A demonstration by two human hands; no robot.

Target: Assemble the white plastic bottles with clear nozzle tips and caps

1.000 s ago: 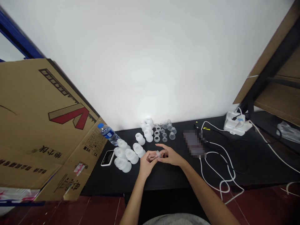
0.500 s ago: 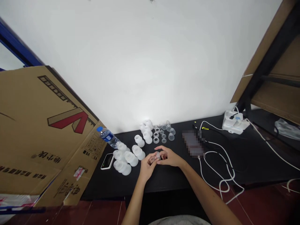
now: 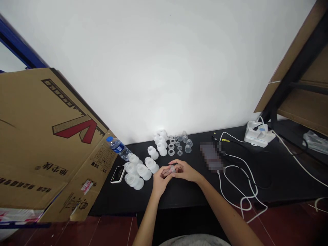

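Above the front part of the black table (image 3: 184,194), my left hand (image 3: 160,181) and my right hand (image 3: 189,172) meet around a small clear ribbed bottle collar (image 3: 172,168). Fingers of both hands are closed on it; whether another part sits inside it is too small to tell. Left of my hands stand several white bottles with clear tops (image 3: 144,172). Behind them are several open white bottles (image 3: 162,149). Clear rings (image 3: 171,152), small clear flanged pieces (image 3: 179,152) and clear dome caps (image 3: 188,148) lie in rows beyond my hands.
A water bottle with a blue cap (image 3: 119,148) and a white-framed device (image 3: 118,174) are at the left, beside a large cardboard box (image 3: 51,143). On the right lie a blurred dark device (image 3: 212,157), looping white cables (image 3: 246,197) and a white power strip (image 3: 257,135).
Both hands stay together around the clear collar, with only a slight shift in the fingers. The whole view has moved a little; the things on the table keep their places.
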